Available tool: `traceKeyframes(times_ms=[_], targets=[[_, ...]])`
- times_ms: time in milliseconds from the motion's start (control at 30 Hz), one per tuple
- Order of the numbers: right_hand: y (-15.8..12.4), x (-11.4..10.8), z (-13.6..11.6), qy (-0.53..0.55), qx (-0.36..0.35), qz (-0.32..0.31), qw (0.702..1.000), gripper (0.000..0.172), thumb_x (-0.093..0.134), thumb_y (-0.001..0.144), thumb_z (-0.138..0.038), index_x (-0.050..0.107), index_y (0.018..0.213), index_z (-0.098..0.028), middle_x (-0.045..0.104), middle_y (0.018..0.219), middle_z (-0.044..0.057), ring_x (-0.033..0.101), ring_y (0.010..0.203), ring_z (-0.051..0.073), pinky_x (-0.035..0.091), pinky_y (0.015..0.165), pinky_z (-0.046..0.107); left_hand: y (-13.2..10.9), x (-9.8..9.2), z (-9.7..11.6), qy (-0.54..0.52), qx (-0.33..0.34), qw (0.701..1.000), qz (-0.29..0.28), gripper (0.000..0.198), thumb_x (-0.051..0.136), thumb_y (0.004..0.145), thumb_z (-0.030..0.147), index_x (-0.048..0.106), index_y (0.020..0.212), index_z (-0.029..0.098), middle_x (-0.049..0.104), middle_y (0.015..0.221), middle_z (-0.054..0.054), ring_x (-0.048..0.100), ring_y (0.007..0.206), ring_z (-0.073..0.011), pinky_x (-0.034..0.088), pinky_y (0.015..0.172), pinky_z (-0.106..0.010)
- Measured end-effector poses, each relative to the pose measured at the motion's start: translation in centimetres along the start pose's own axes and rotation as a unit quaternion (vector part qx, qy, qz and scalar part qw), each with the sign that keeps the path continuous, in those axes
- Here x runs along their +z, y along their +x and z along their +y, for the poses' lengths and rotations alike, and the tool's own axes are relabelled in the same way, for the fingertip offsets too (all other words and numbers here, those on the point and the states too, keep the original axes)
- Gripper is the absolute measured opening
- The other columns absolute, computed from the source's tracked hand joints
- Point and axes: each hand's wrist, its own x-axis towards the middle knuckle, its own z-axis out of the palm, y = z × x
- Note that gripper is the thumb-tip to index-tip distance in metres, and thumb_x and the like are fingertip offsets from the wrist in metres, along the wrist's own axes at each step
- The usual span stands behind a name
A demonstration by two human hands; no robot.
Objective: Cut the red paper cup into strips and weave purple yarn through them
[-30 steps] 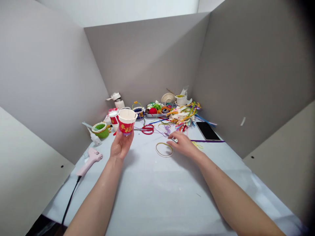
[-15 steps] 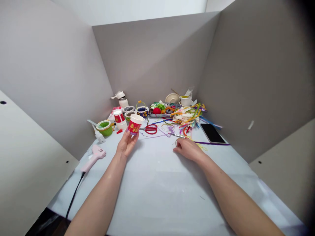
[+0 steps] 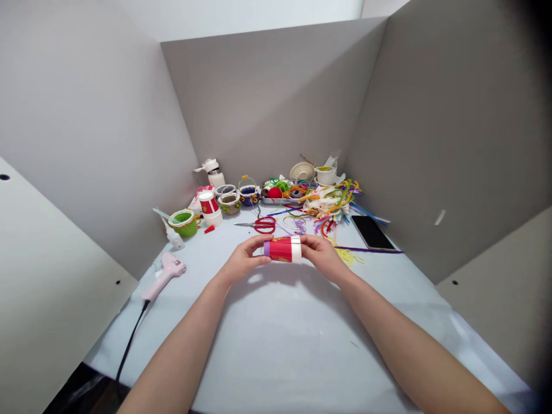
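A red and white paper cup [image 3: 282, 249] lies on its side in the air above the table, its purple-wrapped base toward the left. My left hand [image 3: 248, 259] grips the base end, thumb in front and fingers behind. At the white rim end, my right hand [image 3: 321, 256] is closed on the cup, with some of its fingers hidden. Just beyond the cup rest red-handled scissors [image 3: 264, 225] and a tangle of purple yarn [image 3: 297, 225]. Yellow yarn [image 3: 348, 255] lies to the right of my right hand.
A pink glue gun [image 3: 164, 277] with a black cord lies at left, near a green yarn-wrapped cup [image 3: 183, 224]. Stacked paper cups [image 3: 210, 208] and a white bottle [image 3: 214, 173] stand behind. A tray [image 3: 282, 202] of yarn sits at the back; a phone [image 3: 372, 233] lies right.
The cup has moved right and toward me, tipping from nearly upright onto its side. My right hand has come up from the table and taken hold of the rim end.
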Motion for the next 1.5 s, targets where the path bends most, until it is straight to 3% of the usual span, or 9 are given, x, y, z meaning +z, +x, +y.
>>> traceKeyframes(times_ms=[167,400,667,800,967,1133,1333,1500], targets=[[-0.3,-0.2,-0.4,-0.028,0.014,-0.018,0.999,0.036,0.073,0.072,-0.041,0.075,0.098,-0.017,0.076,0.088,0.003,0.069,0.081,0.021,0.055,0.077,0.035,-0.3,1.3,-0.7,0.033,-0.012,0.999,-0.002,0.053,0.086,0.069,0.025,0.072,0.12,0.024,0.059,0.139,-0.011,0.052,0.132,-0.0344,0.051,0.101,-0.044],[-0.2,0.1,-0.4,-0.04,0.01,-0.039,0.998,0.039,0.079,0.068,-0.041,0.075,0.099,-0.017,0.076,0.088,0.006,0.069,0.086,0.023,0.055,0.084,0.039,-0.2,3.3,-1.2,0.021,-0.014,0.999,0.044,0.05,0.086,0.064,0.02,0.075,0.112,0.024,0.06,0.133,-0.01,0.052,0.13,-0.0341,0.055,0.097,-0.043],[-0.5,0.8,0.2,-0.056,0.004,0.0,0.998,0.033,0.066,0.077,-0.037,0.072,0.104,-0.02,0.075,0.106,0.006,0.066,0.1,0.025,0.05,0.096,0.041,-0.2,4.1,-2.5,0.036,0.008,0.996,0.085,0.049,0.084,0.068,0.017,0.074,0.115,0.025,0.06,0.133,-0.01,0.053,0.129,-0.0316,0.053,0.101,-0.042],[-0.9,1.0,-0.1,-0.129,0.018,-0.03,0.991,0.029,0.054,0.086,-0.036,0.072,0.101,-0.019,0.073,0.106,0.008,0.063,0.106,0.027,0.046,0.099,0.042,-0.2,4.1,-2.5,0.05,0.012,0.994,0.1,0.048,0.083,0.068,0.016,0.074,0.114,0.025,0.062,0.131,-0.01,0.053,0.129,-0.0314,0.049,0.105,-0.045],[-1.5,0.8,-1.1,-0.188,0.019,-0.064,0.98,0.031,0.044,0.093,-0.036,0.07,0.099,-0.02,0.072,0.108,0.007,0.06,0.112,0.027,0.043,0.101,0.04,-0.3,4.2,-2.5,0.057,0.017,0.994,0.095,0.047,0.082,0.071,0.017,0.074,0.116,0.027,0.06,0.134,-0.01,0.053,0.129,-0.0313,0.054,0.099,-0.042],[-1.9,0.6,-1.6,-0.188,-0.033,-0.165,0.968,0.043,0.041,0.098,-0.05,0.072,0.104,-0.02,0.072,0.115,0.007,0.062,0.11,0.027,0.044,0.103,0.042,-0.4,4.3,-3.4,0.1,0.054,0.991,0.077,0.048,0.078,0.076,0.018,0.071,0.122,0.028,0.059,0.136,-0.01,0.051,0.132,-0.0285,0.056,0.097,-0.038],[-2.1,1.2,-2.0,-0.236,-0.074,-0.173,0.953,0.065,0.045,0.094,-0.066,0.062,0.13,-0.016,0.064,0.131,0.014,0.057,0.123,0.031,0.042,0.108,0.048,-0.4,4.7,-4.6,0.126,0.085,0.986,0.071,0.05,0.071,0.08,0.014,0.066,0.129,0.027,0.054,0.139,-0.01,0.052,0.132,-0.0264,0.056,0.098,-0.038],[-2.2,1.6,-2.1,-0.227,-0.07,-0.162,0.958,0.077,0.041,0.09,-0.077,0.06,0.132,-0.015,0.065,0.13,0.016,0.059,0.119,0.032,0.045,0.105,0.049,-0.6,5.1,-4.3,0.146,0.097,0.982,0.07,0.052,0.066,0.084,0.013,0.063,0.134,0.028,0.051,0.142,-0.01,0.051,0.133,-0.0263,0.055,0.099,-0.037]])
